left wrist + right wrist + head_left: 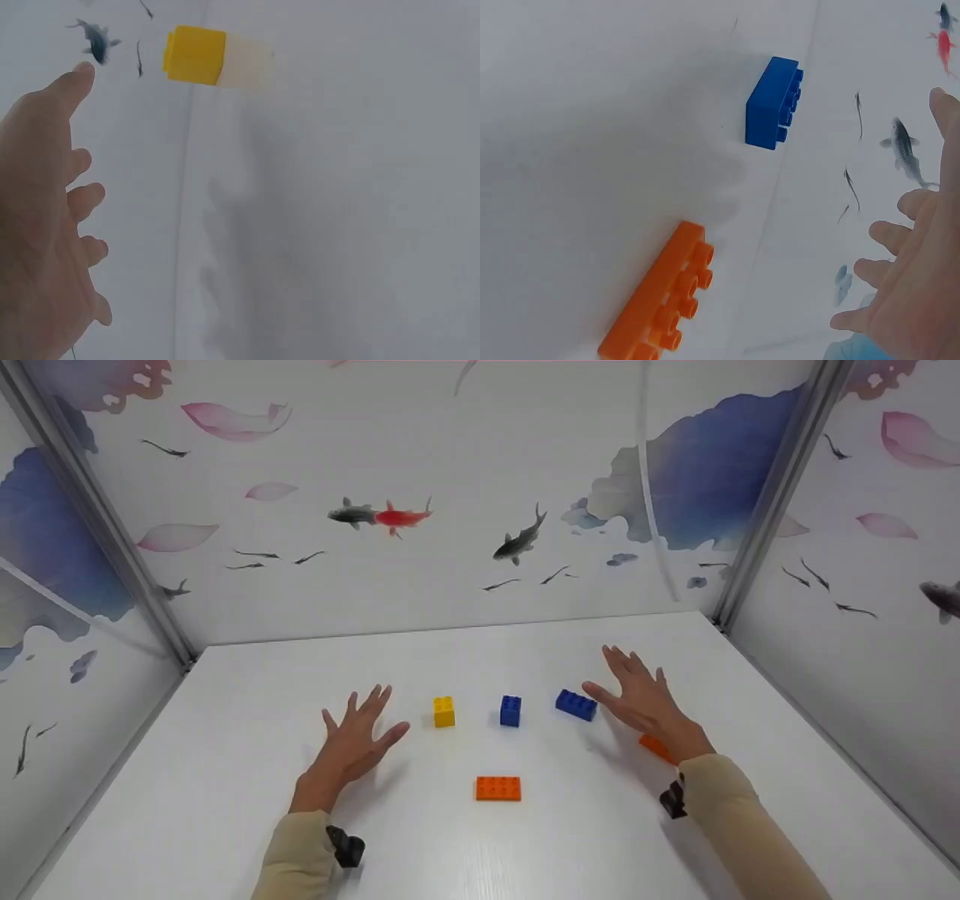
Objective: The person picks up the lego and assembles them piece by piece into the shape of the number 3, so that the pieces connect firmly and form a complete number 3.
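My left hand (356,742) hovers over the left of the table with fingers spread, holding nothing. Nearest to it is a yellow building brick (444,712), which the left wrist view shows beyond the thumb. My right hand (641,697) is also spread and holds nothing, just right of a long blue brick (576,705). An orange brick (657,748) lies below that hand, partly hidden by it in the head view; its studs show in the right wrist view. Between the hands sit a small blue brick (510,711) and, closer to me, another orange brick (498,788).
The white table (420,847) is enclosed by a back wall (450,577) and side walls printed with fish, petals and blue washes. Metal posts (780,495) stand at the back corners. Each wrist carries a small black camera (346,846).
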Available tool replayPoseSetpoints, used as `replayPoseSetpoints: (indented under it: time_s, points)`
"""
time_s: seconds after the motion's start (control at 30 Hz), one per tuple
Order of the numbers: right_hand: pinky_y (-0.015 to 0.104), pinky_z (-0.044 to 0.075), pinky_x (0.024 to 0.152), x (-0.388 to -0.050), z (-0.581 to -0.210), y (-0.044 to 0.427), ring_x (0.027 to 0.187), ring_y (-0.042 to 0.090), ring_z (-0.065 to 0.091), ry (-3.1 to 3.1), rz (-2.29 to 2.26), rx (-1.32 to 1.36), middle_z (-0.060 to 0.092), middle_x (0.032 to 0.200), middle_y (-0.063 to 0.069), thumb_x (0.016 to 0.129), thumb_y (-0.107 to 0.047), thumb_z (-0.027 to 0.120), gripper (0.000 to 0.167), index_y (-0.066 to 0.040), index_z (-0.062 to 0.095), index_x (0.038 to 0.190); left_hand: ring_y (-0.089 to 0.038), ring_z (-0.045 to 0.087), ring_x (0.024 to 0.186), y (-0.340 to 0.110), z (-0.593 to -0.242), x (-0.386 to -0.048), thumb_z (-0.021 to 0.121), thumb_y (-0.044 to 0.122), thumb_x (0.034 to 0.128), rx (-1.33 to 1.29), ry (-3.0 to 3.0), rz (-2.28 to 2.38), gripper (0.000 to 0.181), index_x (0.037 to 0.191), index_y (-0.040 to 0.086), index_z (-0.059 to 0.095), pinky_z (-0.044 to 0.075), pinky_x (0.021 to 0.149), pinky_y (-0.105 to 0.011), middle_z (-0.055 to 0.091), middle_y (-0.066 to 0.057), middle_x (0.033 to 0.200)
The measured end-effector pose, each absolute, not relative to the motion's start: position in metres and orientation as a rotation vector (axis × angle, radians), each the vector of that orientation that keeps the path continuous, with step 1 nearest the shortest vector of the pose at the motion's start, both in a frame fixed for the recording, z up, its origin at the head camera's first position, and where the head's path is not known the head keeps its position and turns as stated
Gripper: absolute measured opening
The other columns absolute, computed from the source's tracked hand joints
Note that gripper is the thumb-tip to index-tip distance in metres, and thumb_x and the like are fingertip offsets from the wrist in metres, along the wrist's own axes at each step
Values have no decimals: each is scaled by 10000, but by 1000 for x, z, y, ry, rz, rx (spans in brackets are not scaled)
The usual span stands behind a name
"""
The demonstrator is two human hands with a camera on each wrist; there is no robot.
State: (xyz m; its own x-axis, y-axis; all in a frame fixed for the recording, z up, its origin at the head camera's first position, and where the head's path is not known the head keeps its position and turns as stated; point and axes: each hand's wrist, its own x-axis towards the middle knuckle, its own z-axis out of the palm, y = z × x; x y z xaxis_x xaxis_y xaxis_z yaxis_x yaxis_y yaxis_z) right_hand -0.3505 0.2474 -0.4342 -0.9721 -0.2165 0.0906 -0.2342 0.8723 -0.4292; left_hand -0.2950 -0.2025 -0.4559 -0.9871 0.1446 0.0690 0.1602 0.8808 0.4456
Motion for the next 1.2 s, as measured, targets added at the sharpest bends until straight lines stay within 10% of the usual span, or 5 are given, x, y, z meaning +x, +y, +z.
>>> replayPoseSetpoints:
  time_s: [0.6,1.2]
  points:
    - [595,273,1205,-347,-439,192,1521,408,247,-2832,1278,352,206,1672,152,871,-624,661,955,-188,232,1605,-343,243,1541,-159,-462,-276,498,550,998,-292,-2761,-1276,690,1560,175,360,163,1254,-583,316,-85,1644]
    - [501,400,1164,-363,-465,158,1440,321,442,-2624,1741,316,440,1572,101,909,-371,733,679,-160,465,1496,-299,592,1230,-132,-479,-268,586,458,990,-312,-2711,-1602,561,1409,88,538,565,982,-419,590,-136,1385]
